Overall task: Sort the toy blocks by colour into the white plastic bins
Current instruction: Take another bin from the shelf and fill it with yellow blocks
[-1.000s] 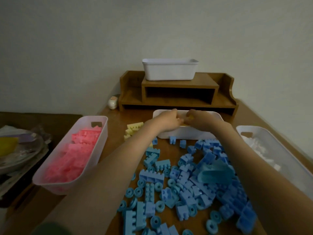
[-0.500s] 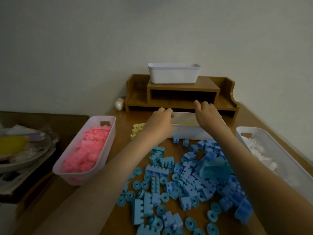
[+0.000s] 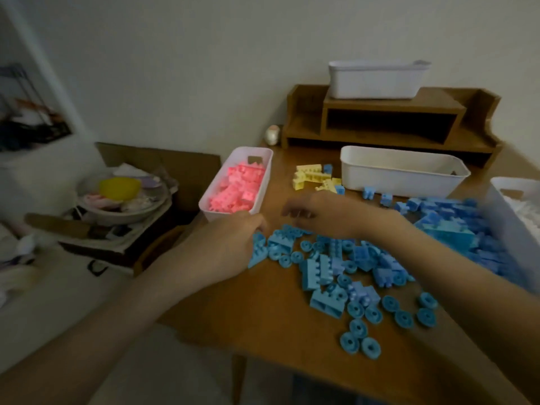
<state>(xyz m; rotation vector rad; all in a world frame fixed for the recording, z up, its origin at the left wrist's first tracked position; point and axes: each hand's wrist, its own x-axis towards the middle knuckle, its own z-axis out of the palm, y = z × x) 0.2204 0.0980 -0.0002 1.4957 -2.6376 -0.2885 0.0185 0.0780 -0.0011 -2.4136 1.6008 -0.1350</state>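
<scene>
Bare table front-left; blue blocks crowd right.

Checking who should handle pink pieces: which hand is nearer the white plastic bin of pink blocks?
Left. The left hand sits just below the white plastic bin of pink blocks; the right hand is farther right.

Blue blocks, pink blocks, white bins

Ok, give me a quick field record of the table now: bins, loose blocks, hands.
pink bin: pink blocks inside
middle bin: contents not visible
right bin: white pieces inside
shelf bin: on wooden shelf
blue blocks: loose on table
yellow blocks: loose, left of middle bin
left hand: at blue pile's left edge
right hand: over blue pile; grip unclear
</scene>
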